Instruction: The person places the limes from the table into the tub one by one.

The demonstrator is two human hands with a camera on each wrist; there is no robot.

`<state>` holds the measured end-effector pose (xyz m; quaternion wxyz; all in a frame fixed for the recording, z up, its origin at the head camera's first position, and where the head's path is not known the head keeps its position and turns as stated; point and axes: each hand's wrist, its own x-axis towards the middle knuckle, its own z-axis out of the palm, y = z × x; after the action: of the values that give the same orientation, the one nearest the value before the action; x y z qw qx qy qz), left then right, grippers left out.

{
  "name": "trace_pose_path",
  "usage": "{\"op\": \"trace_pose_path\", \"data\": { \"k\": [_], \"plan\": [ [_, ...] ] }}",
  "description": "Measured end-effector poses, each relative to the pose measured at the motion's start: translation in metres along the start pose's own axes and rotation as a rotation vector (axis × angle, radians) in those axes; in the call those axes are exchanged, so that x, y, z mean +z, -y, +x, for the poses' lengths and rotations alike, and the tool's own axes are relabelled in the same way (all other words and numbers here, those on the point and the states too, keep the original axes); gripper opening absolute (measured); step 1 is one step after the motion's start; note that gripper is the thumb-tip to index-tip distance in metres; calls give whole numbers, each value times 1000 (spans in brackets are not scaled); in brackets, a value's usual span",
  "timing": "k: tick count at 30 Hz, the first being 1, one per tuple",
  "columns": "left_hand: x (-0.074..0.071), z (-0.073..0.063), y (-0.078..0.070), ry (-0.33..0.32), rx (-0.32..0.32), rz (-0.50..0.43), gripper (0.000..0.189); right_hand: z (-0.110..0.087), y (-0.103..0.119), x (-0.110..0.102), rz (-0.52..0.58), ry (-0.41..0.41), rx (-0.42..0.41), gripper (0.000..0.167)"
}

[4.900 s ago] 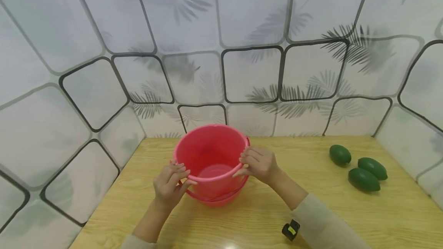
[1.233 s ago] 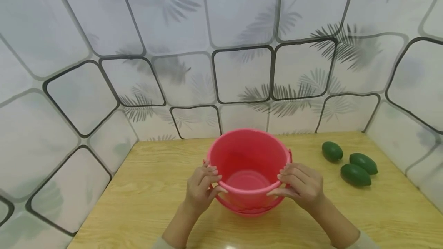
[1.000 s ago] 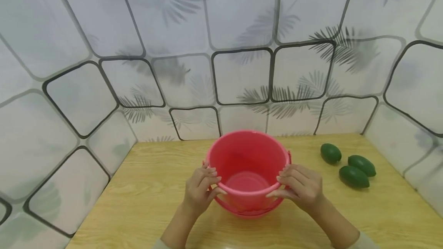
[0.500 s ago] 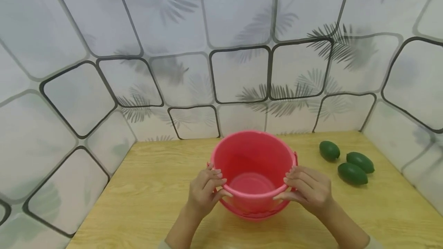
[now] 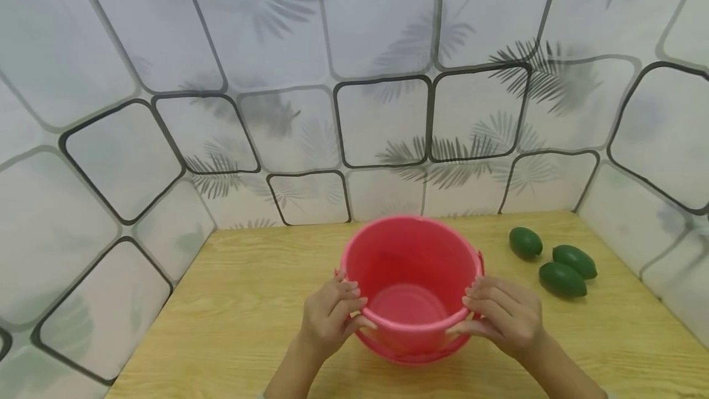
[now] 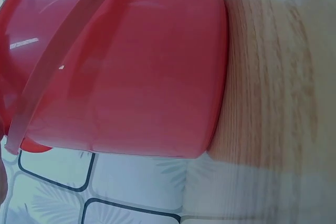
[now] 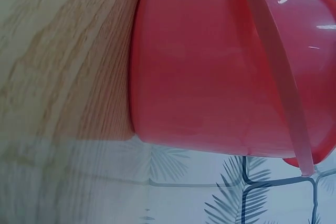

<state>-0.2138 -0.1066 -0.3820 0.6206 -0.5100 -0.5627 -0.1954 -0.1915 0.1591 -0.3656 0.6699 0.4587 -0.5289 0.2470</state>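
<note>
- L hand (image 5: 331,316) & R hand (image 5: 509,318): wrist cams crop hands to bits, we can't tell which
- Fingers on both clamped on pink bucket (image 5: 411,327) rim, near L/R
- Bucket's upright, mid table (image 5: 249,294); we see its floor
- 3 green fruits (image 5: 562,280), far R

Head view above bucket (image 5: 411,291), wrist views close

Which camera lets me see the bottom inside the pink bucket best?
The head view: it looks down through the open top, so the round inside bottom of the pink bucket shows. Both wrist views show only its outside wall with the handle across it, not the bottom inside.
</note>
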Motion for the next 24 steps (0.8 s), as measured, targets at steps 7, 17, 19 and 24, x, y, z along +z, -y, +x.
{"op": "trace_pose_path", "data": {
  "k": [7,17,19,24],
  "plan": [
    [-1,5,0,-30,62,10,42,1,4,-3,3,2,15,48],
    [-1,6,-3,-61,35,-16,41,1,6,-5,-11,29,31,50],
    [-1,6,-3,-62,32,-22,42,1,6,-5,-9,31,33,51],
    [0,7,-1,-79,45,-27,42,4,6,-5,5,20,25,48]
  ]
}}
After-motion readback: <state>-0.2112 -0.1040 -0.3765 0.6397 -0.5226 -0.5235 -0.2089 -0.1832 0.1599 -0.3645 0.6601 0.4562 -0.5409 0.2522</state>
